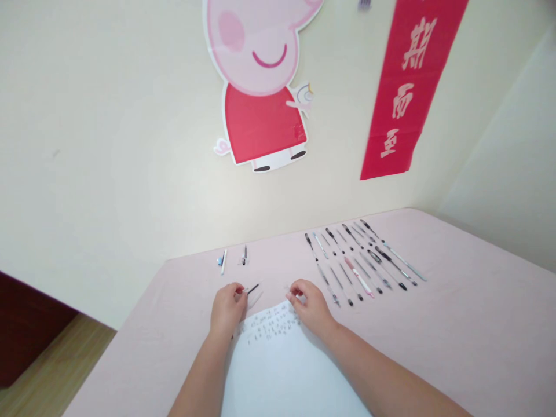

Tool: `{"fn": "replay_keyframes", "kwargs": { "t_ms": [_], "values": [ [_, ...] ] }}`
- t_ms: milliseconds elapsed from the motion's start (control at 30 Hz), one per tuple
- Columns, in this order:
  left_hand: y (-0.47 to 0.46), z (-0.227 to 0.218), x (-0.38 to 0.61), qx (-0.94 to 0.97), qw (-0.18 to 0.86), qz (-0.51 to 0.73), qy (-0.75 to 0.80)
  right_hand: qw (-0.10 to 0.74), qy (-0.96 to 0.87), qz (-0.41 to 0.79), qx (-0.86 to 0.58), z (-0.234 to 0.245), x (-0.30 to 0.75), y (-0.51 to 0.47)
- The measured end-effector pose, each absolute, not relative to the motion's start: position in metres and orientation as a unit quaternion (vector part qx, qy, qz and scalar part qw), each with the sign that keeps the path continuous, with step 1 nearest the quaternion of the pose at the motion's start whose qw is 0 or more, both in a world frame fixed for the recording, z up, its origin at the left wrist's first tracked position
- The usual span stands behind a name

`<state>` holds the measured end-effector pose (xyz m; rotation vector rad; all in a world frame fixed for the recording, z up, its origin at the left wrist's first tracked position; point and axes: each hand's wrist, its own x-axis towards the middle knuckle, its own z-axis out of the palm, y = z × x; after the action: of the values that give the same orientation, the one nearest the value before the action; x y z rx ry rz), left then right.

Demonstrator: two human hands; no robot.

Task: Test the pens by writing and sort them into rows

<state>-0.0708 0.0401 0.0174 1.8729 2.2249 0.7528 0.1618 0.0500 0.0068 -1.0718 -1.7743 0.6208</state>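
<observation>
My left hand [228,307] is closed in a pinch on a short pen refill [253,288], whose dark end points up and to the right. Across from it, my right hand [310,306] pinches something small and clear at its fingertips, too faint to make out. Both hands are over the top edge of a white sheet of paper [286,376] with several lines of handwriting near its top. Beyond the left hand lie a white pen [223,262] beside a small blue piece [219,262], and a thin black stick [245,253] among small clear parts.
Several pens and refills lie in two slanting rows at the right, including a pink and white pen [358,277] and a black-capped pen [392,263]. They rest on a pink-covered table [456,341] against the wall. A cartoon pig cutout [264,124] and a red banner [406,92] hang above.
</observation>
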Motion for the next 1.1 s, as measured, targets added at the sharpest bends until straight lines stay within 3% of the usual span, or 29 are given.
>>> {"fn": "replay_keyframes", "kwargs": {
  "t_ms": [433,1100],
  "values": [
    [0.035,0.03,-0.062,0.693,-0.001,0.091,0.715,0.475,-0.705,0.268,-0.453,0.006,0.161,0.05],
    [0.031,0.046,-0.045,0.79,-0.101,0.202,0.57,0.474,-0.716,0.194,-0.474,0.002,0.168,0.055]
  ]
}}
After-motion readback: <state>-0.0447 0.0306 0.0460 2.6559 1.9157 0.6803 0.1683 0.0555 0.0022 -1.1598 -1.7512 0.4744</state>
